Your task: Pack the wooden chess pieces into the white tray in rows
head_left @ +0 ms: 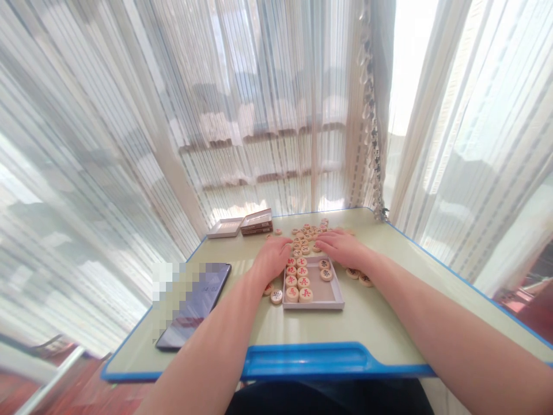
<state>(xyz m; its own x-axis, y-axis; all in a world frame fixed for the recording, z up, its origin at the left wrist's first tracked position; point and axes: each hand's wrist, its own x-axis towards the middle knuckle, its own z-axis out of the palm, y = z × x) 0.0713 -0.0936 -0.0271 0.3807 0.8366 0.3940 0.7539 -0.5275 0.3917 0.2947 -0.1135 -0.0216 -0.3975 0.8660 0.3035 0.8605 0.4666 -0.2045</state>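
Xiangqi chess pieces (309,233) lie in a loose cluster on the table between and beyond my two hands. A shallow white box (320,305) stands in front of them. Two columns of red-marked pieces (303,282) fill its left side, and two black-marked pieces (326,274) sit towards its right. My left hand (273,257) rests at the box's far left corner, fingers stretched towards the cluster. Fingers of my right hand (341,246) reach out over the cluster's right side, next to a round piece. No piece shows gripped in either hand.
At the table's (401,300) far left are an open tray (224,228) and a brown-sided box (257,222). A dark tablet (196,311) lies at the left. Loose pieces (276,297) lie beside the white box. A blue groove (306,358) lines the near edge; curtains (268,115) hang behind.
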